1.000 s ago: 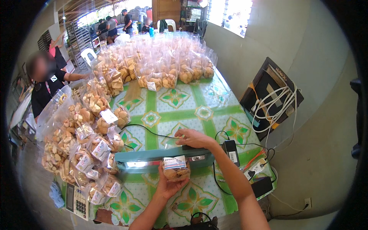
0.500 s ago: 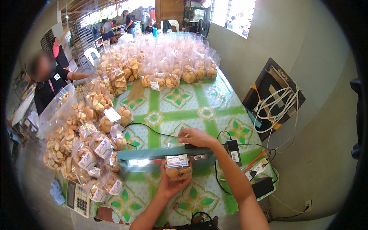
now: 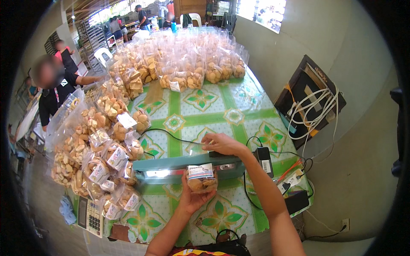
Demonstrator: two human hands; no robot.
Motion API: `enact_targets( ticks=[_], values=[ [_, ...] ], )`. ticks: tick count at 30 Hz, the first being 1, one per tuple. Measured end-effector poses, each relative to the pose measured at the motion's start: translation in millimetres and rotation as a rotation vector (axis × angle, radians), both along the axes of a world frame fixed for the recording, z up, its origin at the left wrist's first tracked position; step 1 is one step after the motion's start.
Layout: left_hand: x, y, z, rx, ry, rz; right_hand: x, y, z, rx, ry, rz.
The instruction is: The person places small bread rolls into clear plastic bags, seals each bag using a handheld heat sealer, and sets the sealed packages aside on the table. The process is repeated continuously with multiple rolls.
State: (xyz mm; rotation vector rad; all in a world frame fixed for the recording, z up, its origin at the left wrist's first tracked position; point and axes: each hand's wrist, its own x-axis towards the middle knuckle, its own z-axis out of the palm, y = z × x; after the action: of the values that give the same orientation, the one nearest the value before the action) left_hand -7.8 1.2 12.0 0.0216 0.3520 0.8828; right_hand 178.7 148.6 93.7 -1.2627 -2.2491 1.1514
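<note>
My left hand [image 3: 192, 197] cups a small clear bag of biscuits [image 3: 202, 180] with a printed label card on top. The top of the bag sits under the arm of a long teal bag sealer [image 3: 171, 171] that lies across the table in front of me. My right hand [image 3: 223, 144] rests palm down on the far right part of the sealer's arm. A black cable [image 3: 171, 135] runs from the sealer over the green patterned tablecloth [image 3: 188, 117].
Many filled biscuit bags [image 3: 98, 149] are heaped along the left and across the far end [image 3: 192, 68]. A calculator [image 3: 89, 216] lies near left. Power adapters [image 3: 265, 160] and cords sit right, by a black case [image 3: 308, 100]. A person in black [image 3: 53, 91] stands left.
Both hands stay at the sealer. The view has shifted slightly, and the bag sits a little lower under the arm. The person at left has leaned closer to the table.
</note>
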Motion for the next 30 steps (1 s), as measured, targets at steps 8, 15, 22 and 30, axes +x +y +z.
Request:
enact_targets(
  ticks=[8,15,22,30],
  values=[
    [-0.1,-2.1,0.9,0.001,0.066,0.020,0.8,0.3,1.0,-0.033,-0.003,-0.008],
    [0.4,-1.7,3.4,-0.017,0.084,0.022,0.1,0.6,-0.1,-0.004,0.039,-0.012],
    [0.6,-3.1,2.0,-0.030,0.160,0.047,0.7,-0.7,1.8,-0.013,0.004,-0.014],
    [-0.2,-2.7,-0.3,-0.051,0.144,0.033,0.6,-0.5,2.4,-0.004,0.022,-0.005]
  ],
)
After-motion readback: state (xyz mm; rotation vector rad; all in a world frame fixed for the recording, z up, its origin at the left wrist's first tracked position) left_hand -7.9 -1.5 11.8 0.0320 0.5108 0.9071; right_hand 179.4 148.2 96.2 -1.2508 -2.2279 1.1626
